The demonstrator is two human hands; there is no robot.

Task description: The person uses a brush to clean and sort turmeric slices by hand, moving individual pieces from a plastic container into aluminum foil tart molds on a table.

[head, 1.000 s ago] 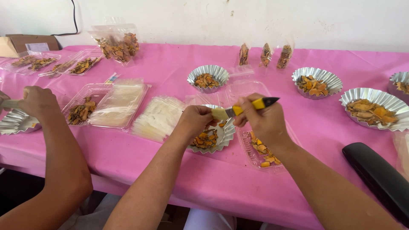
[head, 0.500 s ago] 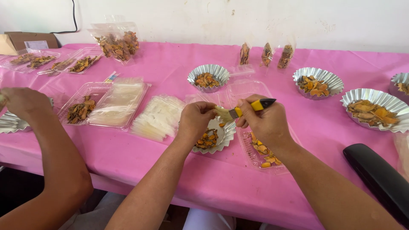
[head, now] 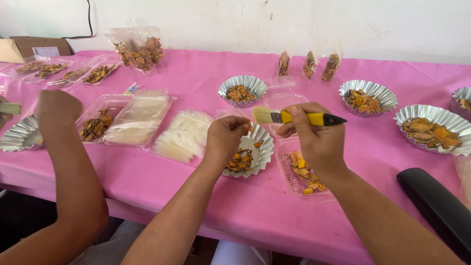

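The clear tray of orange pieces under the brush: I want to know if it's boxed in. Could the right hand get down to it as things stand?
Probably yes. The right hand hovers directly above the clear tray, with nothing between them. But it holds a yellow-handled brush, so its fingers are occupied.

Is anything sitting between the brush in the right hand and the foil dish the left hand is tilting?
Nothing visible. The right hand holds the yellow-handled brush with its bristles just above the rim of the foil dish, which the left hand grips. Only open air separates them.
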